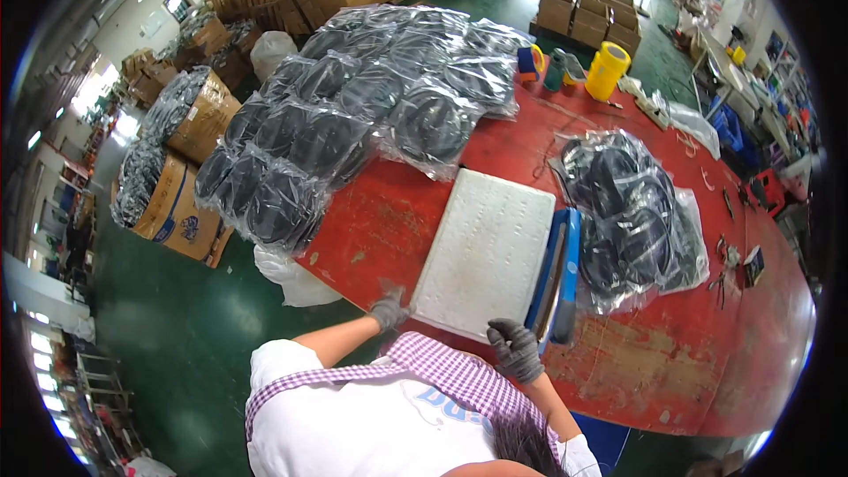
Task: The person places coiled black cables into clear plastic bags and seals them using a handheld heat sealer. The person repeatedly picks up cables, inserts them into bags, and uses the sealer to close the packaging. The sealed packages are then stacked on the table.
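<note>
My left hand [389,310], in a grey glove, is beside the near left corner of a white slab [484,252] on the red table [371,221]. Its fingertips are smeared, so their grip is unclear. My right hand [517,351], also gloved in grey, hovers by the slab's near right corner. Its fingers are loosely bent and apart, with nothing visible in them. Along the slab's right side stands a blue-framed device [565,278]. Farther right lies a small pile of clear-bagged black coiled items [618,221].
A large heap of bagged black coils [353,93] covers the table's far left. A yellow cylinder [608,71] and a tape dispenser [530,64] stand at the far edge. Pliers [720,287] lie at right. Cardboard boxes [181,203] stand on the floor at left.
</note>
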`<action>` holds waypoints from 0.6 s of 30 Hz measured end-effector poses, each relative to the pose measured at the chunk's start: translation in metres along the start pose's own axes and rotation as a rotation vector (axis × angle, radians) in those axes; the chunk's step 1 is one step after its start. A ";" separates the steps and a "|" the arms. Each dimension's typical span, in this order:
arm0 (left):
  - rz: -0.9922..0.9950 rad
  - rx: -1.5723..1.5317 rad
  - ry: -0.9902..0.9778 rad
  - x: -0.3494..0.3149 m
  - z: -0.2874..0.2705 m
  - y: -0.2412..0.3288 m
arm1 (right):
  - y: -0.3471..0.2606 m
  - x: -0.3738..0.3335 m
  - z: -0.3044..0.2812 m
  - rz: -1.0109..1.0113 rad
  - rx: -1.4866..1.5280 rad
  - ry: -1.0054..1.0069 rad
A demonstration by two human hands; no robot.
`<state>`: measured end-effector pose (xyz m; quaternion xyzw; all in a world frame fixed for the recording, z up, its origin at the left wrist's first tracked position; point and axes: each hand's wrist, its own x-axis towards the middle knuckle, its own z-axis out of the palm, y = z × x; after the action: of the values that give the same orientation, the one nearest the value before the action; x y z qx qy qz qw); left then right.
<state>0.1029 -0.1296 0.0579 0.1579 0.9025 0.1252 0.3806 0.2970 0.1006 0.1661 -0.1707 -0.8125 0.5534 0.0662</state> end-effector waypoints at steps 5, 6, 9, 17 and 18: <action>0.024 0.080 0.110 0.097 0.000 0.053 | 0.021 -0.062 -0.077 -0.129 0.182 0.593; 0.028 0.030 0.171 0.125 0.003 0.051 | 0.033 -0.075 -0.091 -0.116 0.266 0.715; 0.165 0.058 0.222 0.169 0.009 0.059 | 0.098 -0.091 -0.120 0.145 0.393 0.941; 0.128 -0.507 0.119 0.134 0.052 0.038 | 0.213 -0.092 -0.093 0.545 -0.335 0.233; 0.140 -0.522 0.137 0.139 0.057 0.035 | 0.216 -0.087 -0.091 0.558 -0.374 0.164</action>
<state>0.0591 -0.0385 -0.0583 0.1079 0.8502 0.3897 0.3371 0.4493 0.2211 0.0081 -0.4392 -0.8139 0.3763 -0.0550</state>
